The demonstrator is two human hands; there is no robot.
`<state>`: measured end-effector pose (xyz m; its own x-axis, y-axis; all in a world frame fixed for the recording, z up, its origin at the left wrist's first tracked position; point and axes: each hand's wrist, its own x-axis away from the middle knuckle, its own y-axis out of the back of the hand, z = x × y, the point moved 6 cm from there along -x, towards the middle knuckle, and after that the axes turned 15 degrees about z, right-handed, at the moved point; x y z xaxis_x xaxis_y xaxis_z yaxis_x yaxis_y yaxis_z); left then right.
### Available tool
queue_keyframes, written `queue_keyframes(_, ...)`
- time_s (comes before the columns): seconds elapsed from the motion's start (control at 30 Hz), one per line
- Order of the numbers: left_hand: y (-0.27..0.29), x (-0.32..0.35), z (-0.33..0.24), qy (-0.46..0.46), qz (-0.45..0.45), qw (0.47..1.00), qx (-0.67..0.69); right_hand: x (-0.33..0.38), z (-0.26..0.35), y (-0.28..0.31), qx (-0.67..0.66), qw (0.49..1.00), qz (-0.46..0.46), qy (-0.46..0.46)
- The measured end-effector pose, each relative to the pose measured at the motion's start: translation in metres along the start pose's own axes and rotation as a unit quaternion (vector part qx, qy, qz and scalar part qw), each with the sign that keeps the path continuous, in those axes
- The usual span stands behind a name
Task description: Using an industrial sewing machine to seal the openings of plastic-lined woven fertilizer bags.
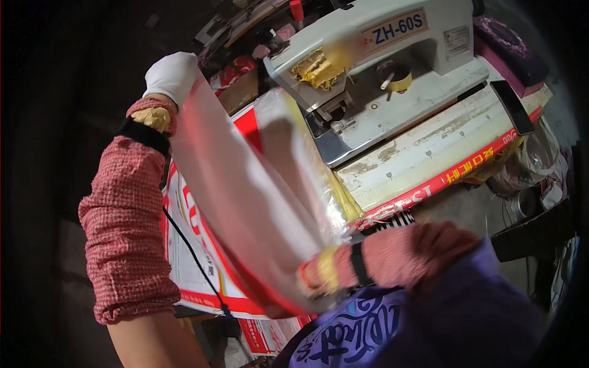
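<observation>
My left hand, in a white glove, is closed on the upper edge of a large white-and-red sheet, seemingly a printed bag. The bag hangs slanting from that hand down toward the lower middle, blurred by motion. My right hand is at its lower end; the fingers blend into the pale material and cannot be made out. Both forearms wear pink checked sleeves with black bands. Under the raised bag lies another red-and-white printed bag. A pale grey sewing machine stands beyond, its needle area right of the bag.
A worn white work surface with ruler marks and a red-yellow front strip extends along the machine. Clear plastic with a yellow edge lies at its left end. A dark cable crosses the lower left. A purple-and-black box sits far right.
</observation>
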<state>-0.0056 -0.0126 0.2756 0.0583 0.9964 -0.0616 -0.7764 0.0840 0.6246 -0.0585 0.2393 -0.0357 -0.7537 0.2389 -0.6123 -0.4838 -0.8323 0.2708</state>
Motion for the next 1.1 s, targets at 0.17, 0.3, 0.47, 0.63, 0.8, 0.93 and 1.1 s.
queue_keyframes(0.17, -0.002, -0.004, -0.010, 0.013, 0.020, 0.999, 0.049, 0.016, -0.007, 0.081, -0.316, 0.917, -0.136, -0.203)
queue_keyframes(0.3, -0.013, 0.012, -0.013, 0.047, 0.068, 0.990, 0.117, 0.055, 0.025, 0.113, -0.294, 0.871, -0.238, -0.314)
queue_keyframes(0.47, -0.021, 0.006, -0.039, 0.030, 0.090, 0.990, 0.105, 0.058, 0.039, 0.165, 0.194, 0.815, -0.217, -0.501)
queue_keyframes(0.63, -0.022, 0.015, -0.040, 0.022, 0.078, 0.992, 0.098, 0.040, 0.078, 0.146, 0.185, 0.917, -0.253, -0.247)
queue_keyframes(0.8, -0.024, 0.012, -0.050, 0.004, 0.092, 0.989, 0.112, 0.040, 0.020, 0.118, -0.169, 0.872, -0.068, -0.454)
queue_keyframes(0.93, -0.025, 0.003, -0.039, -0.033, 0.076, 0.991, 0.104, 0.026, 0.020, 0.124, -0.008, 0.892, 0.034, -0.450)
queue_keyframes(1.1, -0.052, -0.042, -0.009, 0.012, 0.113, 0.989, 0.091, -0.012, 0.034, 0.098, 0.079, 0.920, -0.094, -0.373)
